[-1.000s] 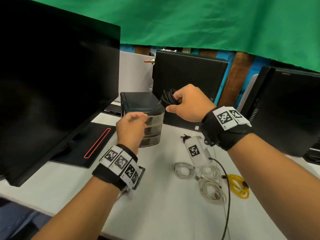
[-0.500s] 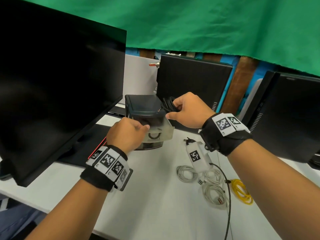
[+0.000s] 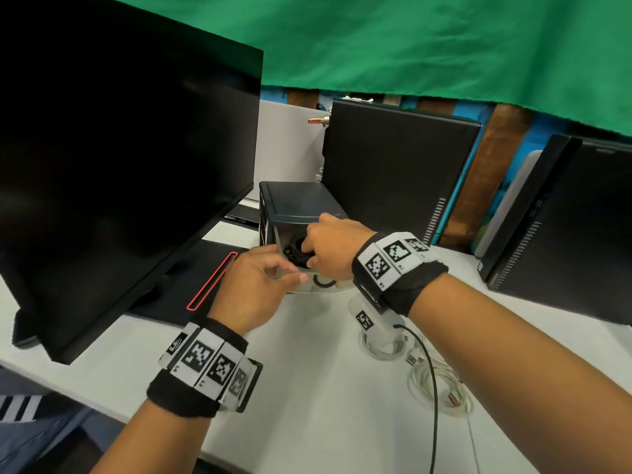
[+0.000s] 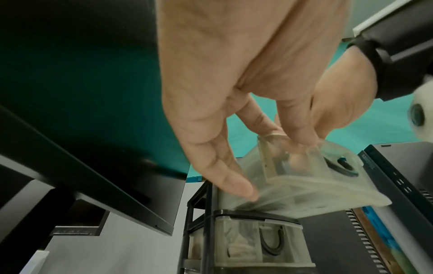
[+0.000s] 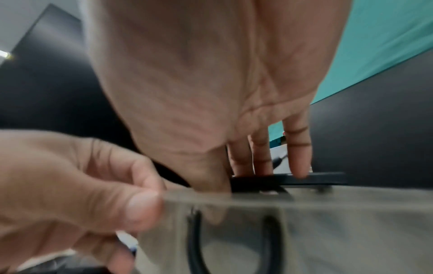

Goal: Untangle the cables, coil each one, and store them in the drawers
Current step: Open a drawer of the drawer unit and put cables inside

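Your right hand [image 3: 330, 249] clamped the black coil [image 3: 297, 251] into the top drawer [image 3: 309, 280], left hand [image 3: 254, 285] pinching its front. White cables [image 3: 441, 388] at 5 o'clock remained.

both hands reach forward side by side, left hand [image 3: 254, 285] pinching with curled fingers, right hand [image 3: 330, 249] fingers pointing down.

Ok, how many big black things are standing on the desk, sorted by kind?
Monitor: 1
Computer towers: 2, one behind the drawers, one at the right
Drawer unit: 1
Total: 4
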Demonstrator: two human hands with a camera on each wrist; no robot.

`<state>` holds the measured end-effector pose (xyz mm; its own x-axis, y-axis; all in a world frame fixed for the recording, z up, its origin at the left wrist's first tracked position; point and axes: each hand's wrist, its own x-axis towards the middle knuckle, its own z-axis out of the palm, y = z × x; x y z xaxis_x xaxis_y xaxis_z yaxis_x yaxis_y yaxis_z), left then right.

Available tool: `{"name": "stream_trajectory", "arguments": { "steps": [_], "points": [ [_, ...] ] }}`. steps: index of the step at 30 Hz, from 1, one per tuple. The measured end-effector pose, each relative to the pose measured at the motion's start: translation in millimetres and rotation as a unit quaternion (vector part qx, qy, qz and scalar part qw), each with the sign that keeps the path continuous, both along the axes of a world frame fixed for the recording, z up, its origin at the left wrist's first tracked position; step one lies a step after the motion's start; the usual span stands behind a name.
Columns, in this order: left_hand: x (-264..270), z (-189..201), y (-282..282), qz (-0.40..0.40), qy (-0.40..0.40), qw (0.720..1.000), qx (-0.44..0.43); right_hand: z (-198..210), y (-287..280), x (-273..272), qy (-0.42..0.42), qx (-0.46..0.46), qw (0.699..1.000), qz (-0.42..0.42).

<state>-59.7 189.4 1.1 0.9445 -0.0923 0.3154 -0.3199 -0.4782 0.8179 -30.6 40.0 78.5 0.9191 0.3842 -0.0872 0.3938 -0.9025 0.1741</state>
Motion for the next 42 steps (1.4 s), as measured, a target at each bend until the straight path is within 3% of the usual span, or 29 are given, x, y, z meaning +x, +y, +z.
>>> {"name": "stream_trajectory", "arguments": {
  "steps": [5,10,14,18,25,30,35,38,42],
  "points": [
    [0.3,-1.3,3.0,-0.021,0.001,0.999,-0.045,10.0,4.9,4.9,0.056,0.020,0.998,0.007],
    [0.5,-2.6,3.3,-0.008,0.001,0.999,-0.034,-1.9,9.8,17.6,-0.027,0.096,0.995,-0.008],
    [3.4,-3.6,6.5,-0.002,-0.002,0.999,-0.033,-5.6,3.6,16.1,-0.128,0.081,0.988,0.010],
    [4.7,-4.6,6.4,-0.004,0.006,1.000,-0.027,-3.8,7.1,15.1,-0.074,0.100,0.992,-0.026],
    [5.4,-4.9,8.5,-0.005,0.011,1.000,-0.022,-15.8,21.0,25.6,-0.080,0.185,0.977,-0.067],
    [7.6,-5.8,11.1,0.000,0.002,1.000,-0.026,-16.6,17.7,29.3,0.069,0.234,0.968,-0.060],
    [11.9,-4.7,11.6,-0.006,0.009,0.998,-0.054,5.0,-33.4,20.7,0.010,0.389,0.917,-0.085],
    [12.6,-3.8,8.3,-0.002,0.011,0.999,-0.046,10.7,-81.2,12.6,-0.046,0.387,0.911,-0.136],
    [10.1,-4.1,5.6,-0.002,0.012,1.000,-0.026,-8.9,-123.5,5.2,-0.054,0.342,0.912,-0.219]
  ]
}}
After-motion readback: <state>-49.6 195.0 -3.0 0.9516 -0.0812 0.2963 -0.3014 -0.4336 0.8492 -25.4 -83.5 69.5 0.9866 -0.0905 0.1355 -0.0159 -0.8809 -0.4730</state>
